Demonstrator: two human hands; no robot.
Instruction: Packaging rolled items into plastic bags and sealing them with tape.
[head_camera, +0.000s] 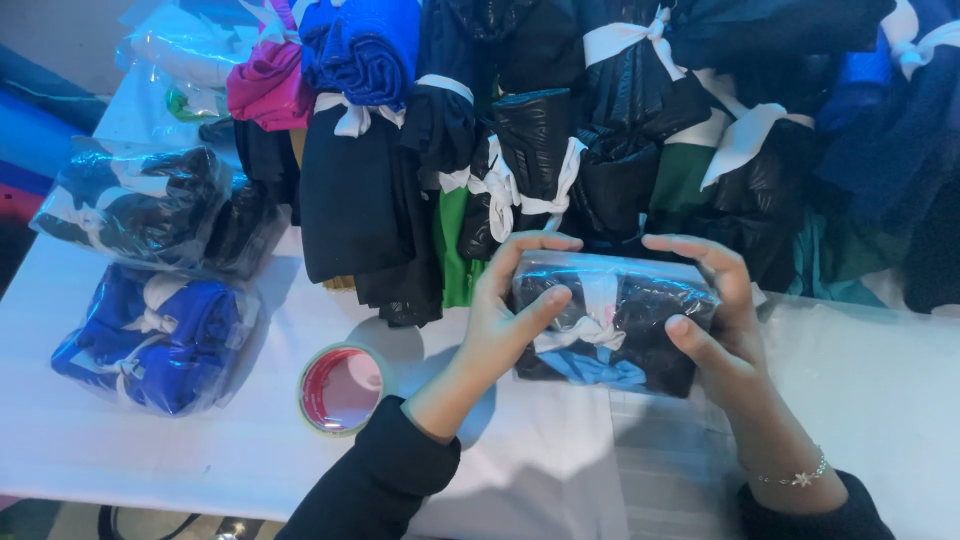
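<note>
Both hands, left hand (500, 320) and right hand (725, 320), clamp fingers on the bagged dark cloth bundle (610, 325); the slick plastic could slip from their grip.

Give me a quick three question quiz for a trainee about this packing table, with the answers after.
1. True or false: both hands grip the same clear-bagged bundle of dark cloth.
2. What lies on the table just left of the left hand? A) scissors B) a roll of tape C) a stapler
3. What colour is the bagged bundle nearest the table's left edge?

Key
1. True: the left hand and right hand clasp the two ends of the bagged dark bundle.
2. B: the roll of tape lies flat on the white table.
3. Blue: the blue bagged bundle.
</note>
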